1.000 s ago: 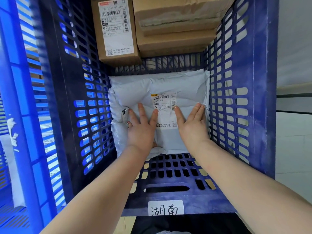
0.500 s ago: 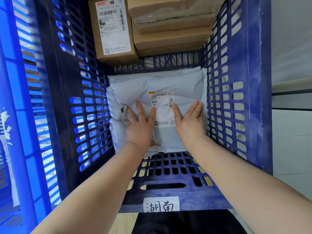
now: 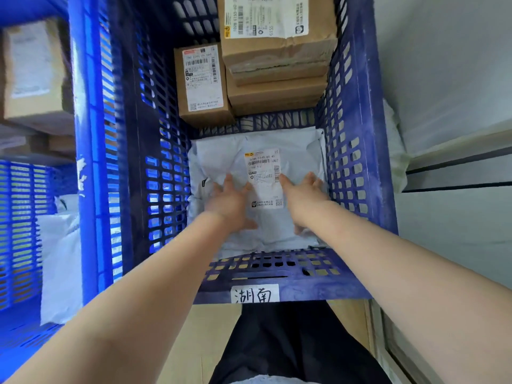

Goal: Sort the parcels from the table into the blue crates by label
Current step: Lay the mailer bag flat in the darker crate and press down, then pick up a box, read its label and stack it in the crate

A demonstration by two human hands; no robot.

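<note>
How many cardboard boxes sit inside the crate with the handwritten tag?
3: a small box at the far left, and two boxes stacked at the far right, top and lower. The grey bag may hide others.

Blue crate (image 3: 352, 167): perforated matt plastic. Grey mailer (image 3: 299, 151): crinkled plastic film. Boxes (image 3: 277, 90): matt brown cardboard, paper labels.

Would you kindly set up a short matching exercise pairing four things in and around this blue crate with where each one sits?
Things:
1. grey mailer bag
2. small cardboard box
3. handwritten label
4. left hand

Places:
A. on the crate's near outer wall
B. standing against the left side of the stacked boxes
C. lying flat on the crate floor
D. left of the mailer's shipping label

Pairs: 1-C, 2-B, 3-A, 4-D
</note>
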